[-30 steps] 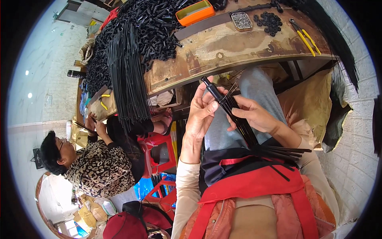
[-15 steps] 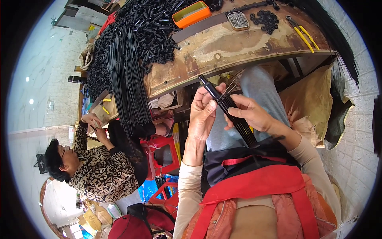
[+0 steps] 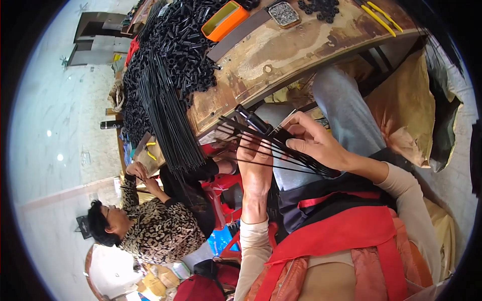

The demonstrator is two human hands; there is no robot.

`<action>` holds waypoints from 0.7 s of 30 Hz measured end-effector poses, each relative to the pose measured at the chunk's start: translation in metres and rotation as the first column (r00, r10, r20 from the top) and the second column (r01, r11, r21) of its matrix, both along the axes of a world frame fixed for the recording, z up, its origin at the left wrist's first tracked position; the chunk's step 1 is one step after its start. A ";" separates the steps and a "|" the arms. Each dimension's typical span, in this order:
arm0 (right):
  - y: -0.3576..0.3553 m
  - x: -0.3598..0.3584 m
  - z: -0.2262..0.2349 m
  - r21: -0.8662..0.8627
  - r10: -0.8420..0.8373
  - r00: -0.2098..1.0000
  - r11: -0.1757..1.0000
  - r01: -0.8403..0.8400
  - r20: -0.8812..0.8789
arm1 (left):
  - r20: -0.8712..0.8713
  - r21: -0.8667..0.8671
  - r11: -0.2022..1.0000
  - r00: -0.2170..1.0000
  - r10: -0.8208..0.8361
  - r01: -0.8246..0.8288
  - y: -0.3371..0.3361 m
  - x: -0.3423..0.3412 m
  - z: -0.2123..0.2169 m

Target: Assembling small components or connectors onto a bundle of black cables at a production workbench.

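A black plastic tube (image 3: 251, 118) with several thin black rods joined to it, like part of an umbrella frame, is held in front of my lap. My left hand (image 3: 255, 154) is closed around it from below, just under the tube's collar. Some rods (image 3: 236, 128) fan out across that hand toward the left, their free ends near the table edge. My right hand (image 3: 321, 143) is closed, thumb and fingers pinching at the rods near the collar. A thin, pale wire-like piece shows by its fingertips. Exactly what lies between those fingers is hidden.
The worn wooden table (image 3: 301, 47) carries a heap of black tubes (image 3: 175, 55), a bundle of long rods (image 3: 168, 113), an orange tray (image 3: 223, 21), a dish of small metal pieces (image 3: 284, 14) and yellow-handled pliers (image 3: 379, 19). At left sits another person (image 3: 160, 226).
Some rods, earlier gathered together and pointing down toward my lap, now spread to the left over my left hand. My right hand has shifted closer to the collar. The whole view has turned.
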State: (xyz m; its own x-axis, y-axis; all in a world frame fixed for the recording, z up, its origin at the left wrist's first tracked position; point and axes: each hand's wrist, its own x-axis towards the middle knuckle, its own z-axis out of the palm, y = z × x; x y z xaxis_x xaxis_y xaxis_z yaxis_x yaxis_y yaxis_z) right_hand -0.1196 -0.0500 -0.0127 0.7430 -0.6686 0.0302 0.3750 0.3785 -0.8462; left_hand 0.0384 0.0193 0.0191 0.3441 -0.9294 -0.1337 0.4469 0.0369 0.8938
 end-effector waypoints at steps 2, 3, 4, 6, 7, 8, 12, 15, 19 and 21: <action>-0.004 0.002 0.001 0.040 0.020 0.999 0.999 -0.022 0.050 | -0.109 0.005 0.996 0.990 -0.083 0.084 -0.002 0.005 0.005; -0.007 0.003 0.002 0.067 0.050 0.995 0.996 -0.056 0.090 | -0.102 0.006 0.996 0.991 -0.088 0.089 -0.002 0.005 0.006; -0.009 0.003 0.001 0.066 0.046 0.994 0.996 -0.053 0.097 | -0.132 0.028 0.997 0.989 -0.065 0.069 -0.002 0.007 0.006; -0.013 0.009 -0.004 0.030 0.052 0.993 0.998 -0.055 0.101 | -0.156 0.039 0.997 0.986 -0.060 0.067 -0.004 0.012 0.004; -0.015 0.009 -0.003 0.027 0.051 0.993 0.998 -0.054 0.108 | -0.149 0.037 0.997 0.987 -0.062 0.069 -0.006 0.013 0.005; -0.016 0.009 0.000 0.030 0.054 0.993 0.998 -0.058 0.103 | -0.157 0.014 0.996 0.984 -0.084 0.087 -0.006 0.013 0.006; -0.020 0.012 -0.004 0.078 0.110 0.984 0.990 -0.121 0.140 | -0.207 -0.004 0.987 0.965 -0.160 0.163 -0.006 0.023 0.009; -0.021 0.016 -0.007 0.095 0.117 0.985 0.987 -0.129 0.124 | -0.196 0.021 0.988 0.970 -0.144 0.151 -0.013 0.019 0.014; -0.024 0.022 -0.011 0.149 0.110 0.983 0.980 -0.132 0.148 | -0.122 0.010 0.987 0.980 -0.157 0.159 -0.016 0.020 0.016; -0.027 0.023 -0.012 0.205 0.121 0.978 0.966 -0.155 0.171 | -0.157 0.077 0.992 0.984 -0.083 0.096 -0.018 0.022 0.016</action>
State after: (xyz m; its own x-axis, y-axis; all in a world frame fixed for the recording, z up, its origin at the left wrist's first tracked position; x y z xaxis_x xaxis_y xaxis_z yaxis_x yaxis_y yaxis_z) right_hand -0.0961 -0.0765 -0.0244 0.8263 -0.5630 0.0188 0.4264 0.6034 -0.6739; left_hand 0.0604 0.0014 0.0349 0.2294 -0.9387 -0.2575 0.5767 -0.0820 0.8129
